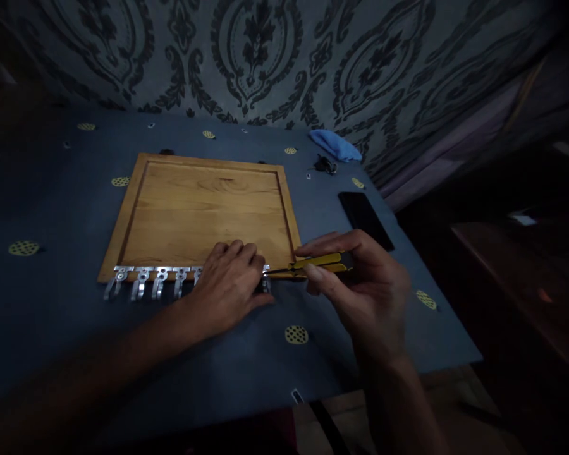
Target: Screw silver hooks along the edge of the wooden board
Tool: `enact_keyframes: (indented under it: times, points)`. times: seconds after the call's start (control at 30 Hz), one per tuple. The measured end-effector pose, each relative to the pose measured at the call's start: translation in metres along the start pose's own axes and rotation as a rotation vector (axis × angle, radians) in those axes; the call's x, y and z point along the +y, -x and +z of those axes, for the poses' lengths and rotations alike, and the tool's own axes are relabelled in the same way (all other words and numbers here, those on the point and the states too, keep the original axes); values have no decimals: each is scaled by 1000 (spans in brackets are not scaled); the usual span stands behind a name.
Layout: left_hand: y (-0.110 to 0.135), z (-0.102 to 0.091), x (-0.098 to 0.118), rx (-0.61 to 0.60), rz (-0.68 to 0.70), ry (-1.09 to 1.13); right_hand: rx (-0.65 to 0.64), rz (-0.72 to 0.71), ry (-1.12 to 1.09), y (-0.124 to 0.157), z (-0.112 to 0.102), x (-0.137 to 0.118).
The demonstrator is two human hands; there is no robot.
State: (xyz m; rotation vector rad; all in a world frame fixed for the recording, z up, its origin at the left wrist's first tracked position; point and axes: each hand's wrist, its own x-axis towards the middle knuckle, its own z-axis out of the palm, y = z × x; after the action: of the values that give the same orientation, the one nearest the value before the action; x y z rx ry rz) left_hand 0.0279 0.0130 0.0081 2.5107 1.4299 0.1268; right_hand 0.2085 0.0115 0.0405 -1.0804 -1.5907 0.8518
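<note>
A metal hook rail (pixel 162 278) with several silver hooks lies along the near edge of a framed wooden board (pixel 213 202). My left hand (pixel 232 281) rests over the right part of the rail, its curled fingers gripping rail and board edge and hiding some hooks. Between the thumb and fingers of my right hand (pixel 360 278) is a screwdriver (pixel 320 260) with a yellow and dark handle. Its thin shaft points left, with the tip at the rail's right end beside my left fingers. Whether the tip sits in a screw is too small to tell.
The board lies on a blue patterned cloth (pixel 52 303) over a table. Right of it are a black phone (pixel 365 218), a small dark object (pixel 325 165) and a blue cloth (pixel 336 145). A patterned curtain (pixel 256 57) hangs behind. The table's right edge drops into shadow.
</note>
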Motion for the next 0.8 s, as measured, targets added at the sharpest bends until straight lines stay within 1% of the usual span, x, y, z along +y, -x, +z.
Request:
enact_keyframes:
  times: [0.1,0.17,0.23,0.3,0.4,0.47,0.57,0.7,0.77,0.8]
  points:
    - [0,1,-1,17,3,4,-110,38,-39,-3,-7,-2]
    - [0,2,-1,34,6,2,-197,34,-38,-5,-13,-2]
    - [-1,2,-1,34,6,-3,-242,19,-25,-8,-16,-1]
    - [-1,1,0,22,1,-8,-208,-4,-12,-8,-15,2]
    - [-1,0,1,9,-1,-12,-96,-39,20,-6,-7,6]
    - [-1,1,0,12,1,-17,-63,-36,28,-4,-2,6]
    - [0,3,0,41,7,-25,-87,-5,34,-4,0,3]
    - [0,3,-1,44,10,-26,-207,25,46,-9,-10,0]
    - [0,3,0,36,3,-23,-257,11,35,-11,-13,1]
    - [0,2,0,32,1,-20,-258,-5,40,-11,-13,2]
